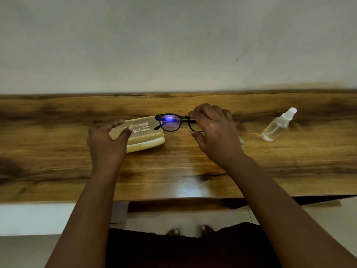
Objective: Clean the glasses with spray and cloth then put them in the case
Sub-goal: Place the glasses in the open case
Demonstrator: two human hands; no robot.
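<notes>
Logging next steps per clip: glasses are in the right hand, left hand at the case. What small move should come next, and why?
Probably lift the lid with the left hand: the case looks closed, and the right hand holds the glasses just beside it.

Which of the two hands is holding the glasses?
The right hand pinches the black glasses; the left hand grips the yellow case.

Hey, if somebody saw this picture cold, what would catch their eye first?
Probably the black glasses at the centre, one lens glinting blue, pinched by the right hand above the wooden table. Next, the left hand gripping the open yellow case beside them, and the clear spray bottle lying far right.
</notes>
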